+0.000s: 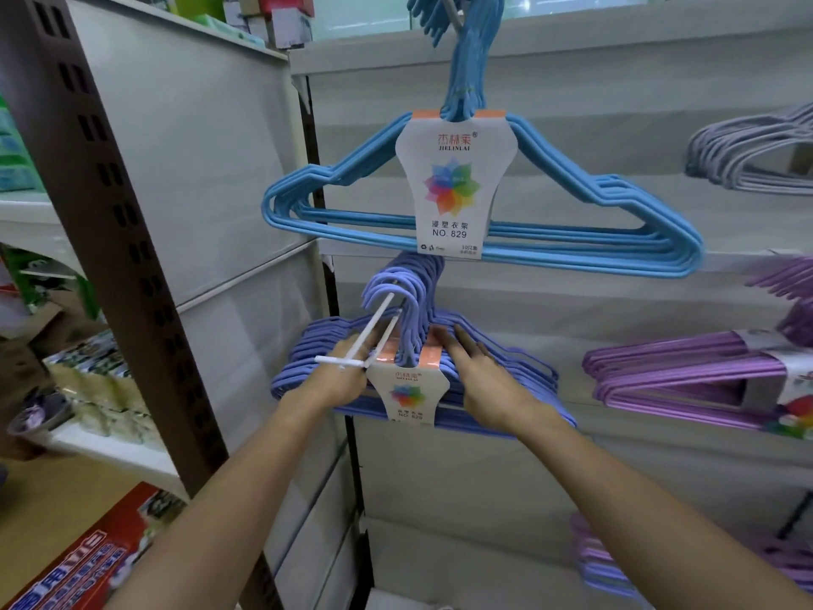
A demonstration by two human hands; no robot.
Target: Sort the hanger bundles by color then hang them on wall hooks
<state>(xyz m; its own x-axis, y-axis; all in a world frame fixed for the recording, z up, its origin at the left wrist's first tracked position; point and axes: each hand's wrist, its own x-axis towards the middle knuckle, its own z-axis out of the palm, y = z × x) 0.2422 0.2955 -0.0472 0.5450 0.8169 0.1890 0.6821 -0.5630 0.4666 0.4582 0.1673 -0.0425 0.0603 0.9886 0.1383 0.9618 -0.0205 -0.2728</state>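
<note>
While both of my hands reach up to the periwinkle hanger bundle (506,372), its hooks sit over a white wall hook (374,328) that juts toward me from the grey shelf panel (572,301). My left hand (338,380) is at the bundle's left shoulder, partly behind the white hook's crossbar; I cannot tell whether its fingers are curled round the hangers or only resting there. My right hand (488,385) lies on the right shoulder with its fingers (462,345) straight and close together, pressing flat against the wires just beside the orange-topped card label (407,394).

Above, a light blue hanger bundle (585,222) hangs from a higher peg, its label (451,182) reading NO. 829 and facing me. To the right, well apart, a lilac hanger bundle (677,367) lies tilted against the panel, and a grey hanger bundle (743,156) hangs far up at the right edge. More purple hangers (594,561) show low on the right, blurred. On the left stands a brown slotted upright (114,239), with a red box (88,561) near the floor.
</note>
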